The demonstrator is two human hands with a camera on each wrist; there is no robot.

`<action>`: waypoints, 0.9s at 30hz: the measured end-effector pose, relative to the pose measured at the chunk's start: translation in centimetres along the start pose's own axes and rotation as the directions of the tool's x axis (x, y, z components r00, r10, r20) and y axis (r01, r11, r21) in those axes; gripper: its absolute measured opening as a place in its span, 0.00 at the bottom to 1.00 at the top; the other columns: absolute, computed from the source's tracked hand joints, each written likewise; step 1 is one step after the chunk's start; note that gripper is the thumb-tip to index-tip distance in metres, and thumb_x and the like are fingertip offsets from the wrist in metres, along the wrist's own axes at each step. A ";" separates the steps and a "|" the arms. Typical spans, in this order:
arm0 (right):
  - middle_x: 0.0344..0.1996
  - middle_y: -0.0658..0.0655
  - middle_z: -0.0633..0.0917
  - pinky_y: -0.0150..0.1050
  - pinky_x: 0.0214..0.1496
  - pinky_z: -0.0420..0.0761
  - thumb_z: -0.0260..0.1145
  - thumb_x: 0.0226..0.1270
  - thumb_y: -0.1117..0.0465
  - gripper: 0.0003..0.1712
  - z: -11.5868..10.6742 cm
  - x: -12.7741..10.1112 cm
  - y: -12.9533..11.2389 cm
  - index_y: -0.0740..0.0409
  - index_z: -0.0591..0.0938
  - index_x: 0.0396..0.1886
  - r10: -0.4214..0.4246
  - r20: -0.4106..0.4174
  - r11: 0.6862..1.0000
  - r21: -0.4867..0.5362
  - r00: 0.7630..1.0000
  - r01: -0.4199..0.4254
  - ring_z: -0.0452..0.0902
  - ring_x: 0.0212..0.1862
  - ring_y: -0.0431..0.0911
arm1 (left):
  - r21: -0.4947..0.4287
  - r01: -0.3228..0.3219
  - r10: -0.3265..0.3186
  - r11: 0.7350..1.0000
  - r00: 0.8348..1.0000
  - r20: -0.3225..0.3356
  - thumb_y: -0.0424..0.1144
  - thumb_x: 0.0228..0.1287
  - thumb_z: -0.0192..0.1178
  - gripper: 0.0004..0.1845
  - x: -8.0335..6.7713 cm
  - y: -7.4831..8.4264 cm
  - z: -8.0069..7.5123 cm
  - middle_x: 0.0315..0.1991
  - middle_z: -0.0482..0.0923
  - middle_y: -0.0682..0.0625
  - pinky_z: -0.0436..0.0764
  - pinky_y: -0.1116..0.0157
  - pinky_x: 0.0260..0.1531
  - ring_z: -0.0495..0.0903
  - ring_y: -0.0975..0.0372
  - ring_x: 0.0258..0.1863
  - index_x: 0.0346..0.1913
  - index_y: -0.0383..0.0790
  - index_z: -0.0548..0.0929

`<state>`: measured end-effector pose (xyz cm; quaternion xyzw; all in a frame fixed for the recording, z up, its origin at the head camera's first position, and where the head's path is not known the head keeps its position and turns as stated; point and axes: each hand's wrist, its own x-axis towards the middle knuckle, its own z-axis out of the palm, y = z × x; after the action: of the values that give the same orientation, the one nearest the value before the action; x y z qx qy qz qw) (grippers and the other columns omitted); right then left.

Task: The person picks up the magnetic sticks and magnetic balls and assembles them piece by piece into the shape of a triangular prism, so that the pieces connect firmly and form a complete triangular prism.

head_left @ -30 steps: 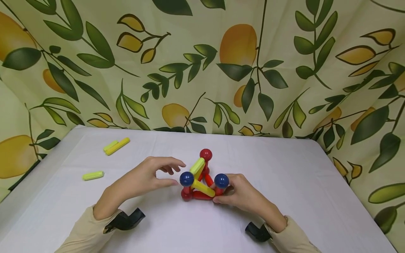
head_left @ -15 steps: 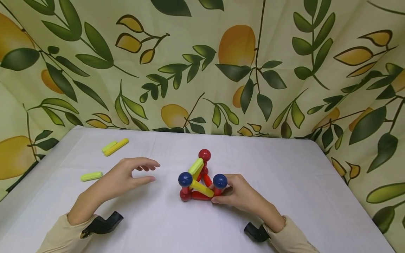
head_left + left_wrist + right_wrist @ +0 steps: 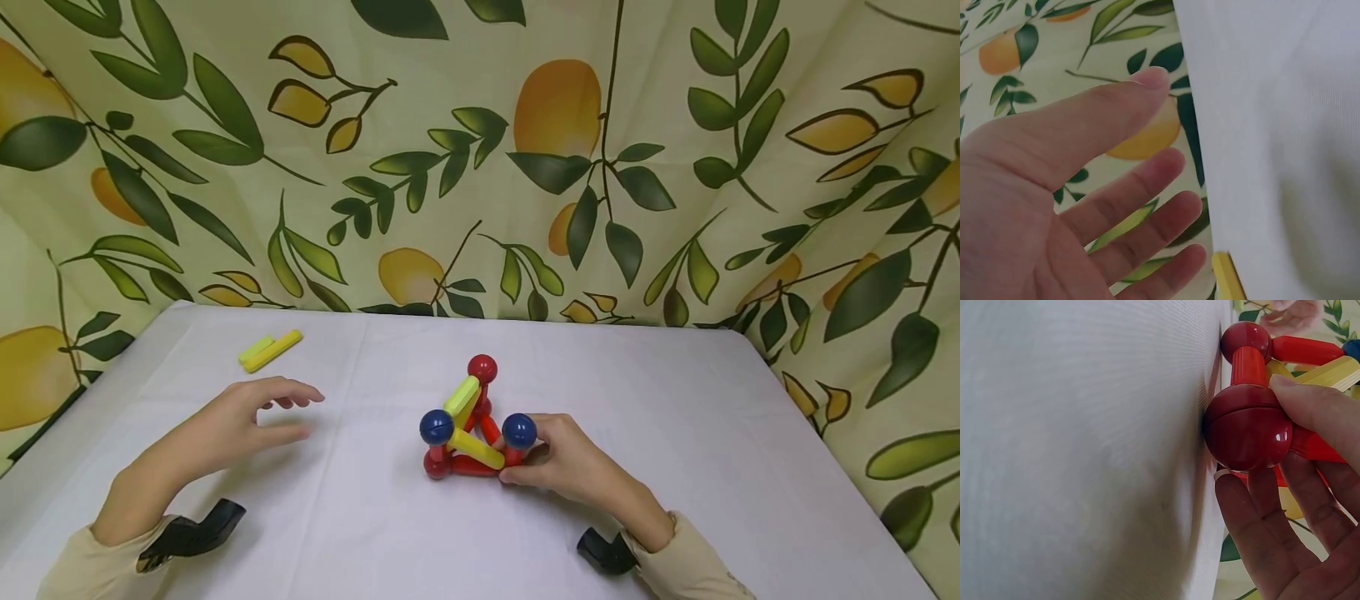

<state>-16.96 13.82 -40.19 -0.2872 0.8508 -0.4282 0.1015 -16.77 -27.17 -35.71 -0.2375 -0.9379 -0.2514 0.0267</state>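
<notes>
A triangular frame of magnetic rods and balls stands on the white table. Red rods and red balls form its base. On top sit two blue balls, one at left (image 3: 437, 427), and a red ball (image 3: 482, 368) at the back. A yellow rod (image 3: 477, 448) and a lime rod (image 3: 462, 395) slant between corners. My right hand (image 3: 562, 454) grips the near right corner; in the right wrist view thumb and fingers hold it around a large red ball (image 3: 1247, 434). My left hand (image 3: 240, 425) hovers over the table at left, fingers extended, holding nothing.
Beyond the left hand, a yellow rod (image 3: 273, 351) and a shorter lime rod (image 3: 257, 347) lie side by side. A leaf-and-fruit patterned curtain (image 3: 420, 192) rises behind the table (image 3: 637, 383). Black wrist-worn devices, such as the left one (image 3: 191, 533), jut from both sleeves.
My left hand has drawn away from the frame toward the left. A single lime rod lying there is now hidden behind that hand. The right hand keeps its hold.
</notes>
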 end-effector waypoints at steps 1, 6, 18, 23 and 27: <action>0.32 0.48 0.86 0.30 0.44 0.84 0.79 0.52 0.60 0.13 0.0 0.0 0.0 0.53 0.86 0.37 -0.001 0.000 1.000 0.002 1.000 0.001 0.79 0.37 0.37 | 0.004 0.003 -0.003 1.000 1.000 0.008 0.40 0.54 0.74 0.20 -0.1 -0.3 -0.1 0.45 0.86 0.56 0.78 0.62 0.42 0.80 0.62 0.42 0.51 0.49 0.84; 0.32 0.47 0.86 0.30 0.45 0.84 0.80 0.52 0.59 0.14 -0.1 0.0 0.0 0.53 0.86 0.38 0.001 0.000 1.000 0.003 1.000 -0.001 0.80 0.38 0.38 | 0.033 0.041 -0.042 0.999 0.998 0.045 0.39 0.53 0.75 0.20 -0.5 -1.9 -0.8 0.46 0.85 0.56 0.78 0.62 0.43 0.79 0.62 0.43 0.51 0.49 0.85; 0.33 0.47 0.86 0.29 0.45 0.83 0.79 0.52 0.58 0.14 -0.1 -0.1 0.1 0.53 0.86 0.39 0.011 0.000 1.000 -0.006 1.000 -0.011 0.79 0.39 0.38 | 0.049 0.225 -0.230 0.973 0.962 0.147 0.38 0.52 0.74 0.24 -1.7 -5.0 -1.8 0.55 0.80 0.40 0.76 0.48 0.47 0.77 0.45 0.52 0.55 0.45 0.82; 0.33 0.46 0.86 0.30 0.46 0.82 0.79 0.52 0.58 0.14 -0.1 -0.1 0.1 0.52 0.86 0.39 0.016 0.002 1.000 -0.010 1.000 -0.016 0.79 0.39 0.38 | 0.061 0.267 -0.273 0.962 0.948 0.161 0.37 0.53 0.74 0.24 -2.2 -6.1 -2.2 0.54 0.80 0.37 0.76 0.45 0.47 0.78 0.42 0.52 0.54 0.43 0.82; 0.32 0.46 0.86 0.30 0.46 0.82 0.79 0.52 0.59 0.14 -0.1 -0.1 0.0 0.52 0.86 0.38 0.015 0.006 1.000 -0.004 1.000 -0.015 0.78 0.39 0.38 | 0.076 0.293 -0.302 0.953 0.937 0.173 0.36 0.52 0.73 0.23 -2.2 -6.8 -2.3 0.49 0.81 0.37 0.77 0.44 0.46 0.78 0.42 0.50 0.54 0.40 0.82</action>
<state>-16.98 13.99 -40.15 -0.2822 0.8535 -0.4249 0.1067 -18.08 -34.45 -37.18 -0.1143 -0.9673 -0.2067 -0.0919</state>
